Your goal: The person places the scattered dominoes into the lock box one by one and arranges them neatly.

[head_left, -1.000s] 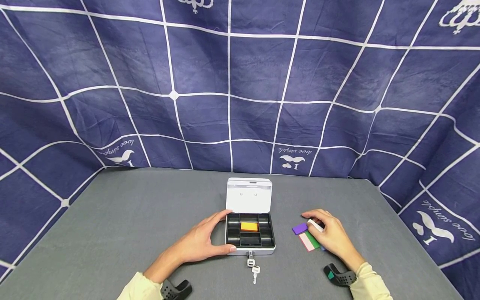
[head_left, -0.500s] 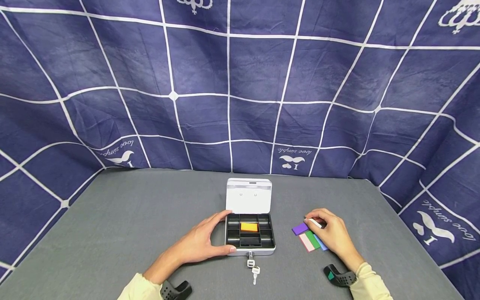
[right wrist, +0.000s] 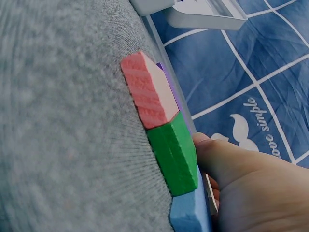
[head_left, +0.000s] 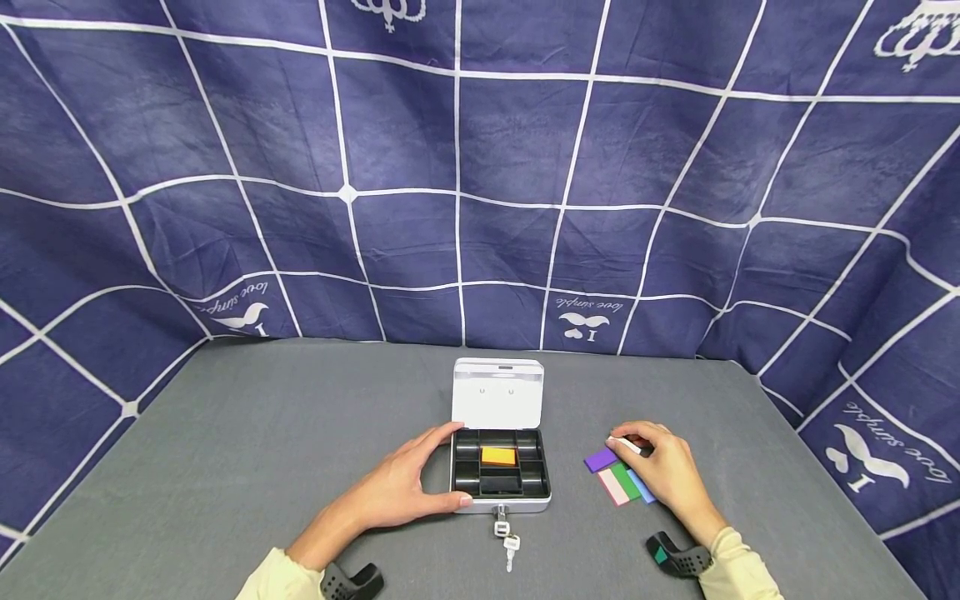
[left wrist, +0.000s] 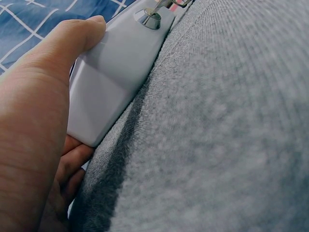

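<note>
At left we see the left hand [head_left: 405,487], thumb and fingers spread wide, gripping the left end of a white rectangular lidded box [head_left: 528,505], thumb at the front, fingertips toward the back. Its white lid [head_left: 497,404] stands raised; in the middle column of its black compartmented tray [head_left: 500,483] lies a yellow-orange rectangular block [head_left: 498,455]. Silver keys [head_left: 512,543] hang from the front lock. Further right, on grey cloth [head_left: 300,433], lie flat purple [head_left: 601,459], pale-topped pink [head_left: 615,485], green [head_left: 626,481] and blue [head_left: 642,486] blocks. Just behind them, we see the right hand [head_left: 670,473], fingers nearly closed, pinching a white flat block [head_left: 628,445].
</note>
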Demonstrator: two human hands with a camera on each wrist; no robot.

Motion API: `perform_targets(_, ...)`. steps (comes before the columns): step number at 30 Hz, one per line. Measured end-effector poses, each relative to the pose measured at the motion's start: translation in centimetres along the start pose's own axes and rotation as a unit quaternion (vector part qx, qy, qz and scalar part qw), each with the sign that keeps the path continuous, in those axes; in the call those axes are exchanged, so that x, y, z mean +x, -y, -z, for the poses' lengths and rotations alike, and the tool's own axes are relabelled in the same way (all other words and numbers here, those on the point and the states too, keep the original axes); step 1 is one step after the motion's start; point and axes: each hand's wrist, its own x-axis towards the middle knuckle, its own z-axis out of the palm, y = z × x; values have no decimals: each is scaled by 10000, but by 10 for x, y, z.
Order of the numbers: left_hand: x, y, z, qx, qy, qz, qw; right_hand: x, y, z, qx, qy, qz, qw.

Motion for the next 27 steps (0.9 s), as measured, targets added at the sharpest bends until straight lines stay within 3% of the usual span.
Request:
perform_targets(8, 0, 0, 1, -49, 29, 23, 10000, 0, 1, 0, 1, -120, 225, 9997)
perform_targets(20, 0, -1, 1, -16, 60, 31, 10000, -3, 5, 0, -99, 185, 506, 9985)
perform_targets(27, 0, -1, 1, 4, 49, 40, 10000, -1, 4, -2, -115, 145, 724, 9972)
